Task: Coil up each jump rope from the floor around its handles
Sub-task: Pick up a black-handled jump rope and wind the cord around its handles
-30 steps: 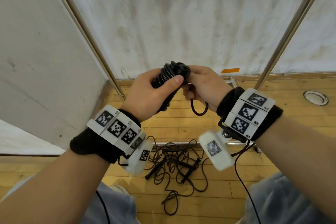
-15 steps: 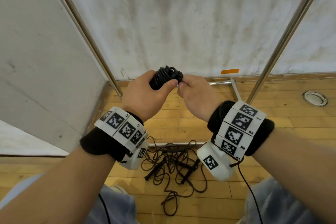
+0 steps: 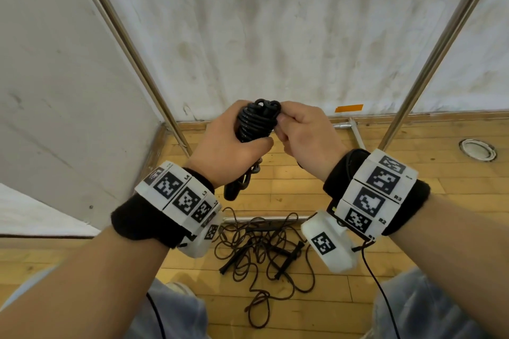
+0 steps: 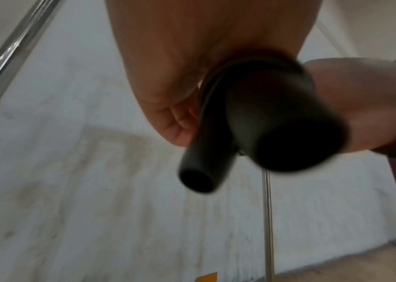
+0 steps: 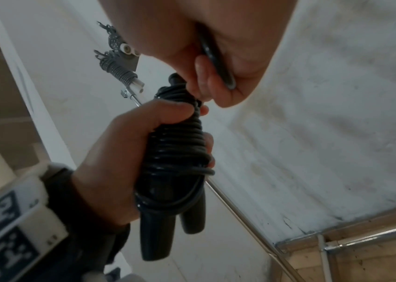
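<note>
**Item: one jump rope nearly coiled, others loose on floor**

- Wooden floor (image 3: 358, 173): runs to a white wall, with slanted metal poles (image 3: 124, 36) on either side.
- Loose jump ropes (image 3: 261, 250): a dark tangle of cord and handles on the floor below and between the wrists, not yet wound.
- Left hand (image 3: 228, 154): fingers and thumb wrapped firmly around the coiled jump rope (image 3: 254, 124), held upright in the air; its two black handles (image 5: 165, 229) stick out below the fist, side by side.
- Right hand (image 3: 305, 140): fingers curled, pinching the last length of cord (image 5: 216, 63) at the top of the coil, apparently tucking it in.

Risk: the cord looks stiff and springy. If the end is not locked under a turn, or the left grip relaxes, the top windings would likely spring off. The handles could also splay, loosening the coil.
</note>
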